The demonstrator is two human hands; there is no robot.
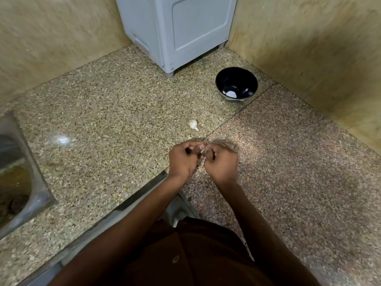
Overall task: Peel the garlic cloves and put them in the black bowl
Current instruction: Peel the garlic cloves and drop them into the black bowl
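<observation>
My left hand (182, 159) and my right hand (220, 164) meet over the granite counter, fingers curled, pinching a small garlic clove (202, 149) between their fingertips. The clove is mostly hidden by the fingers. A white garlic piece with a short stem (193, 124) lies on the counter just beyond my hands. The black bowl (245, 79) stands farther back to the right, near the wall corner. A pale patch shows at its bottom; I cannot tell if it is a clove or a reflection.
A grey appliance (177, 29) stands on feet in the back corner. A steel sink (18, 174) is sunk into the counter at the left. Beige stone walls (309, 48) close in the counter (103, 112) at the back and right.
</observation>
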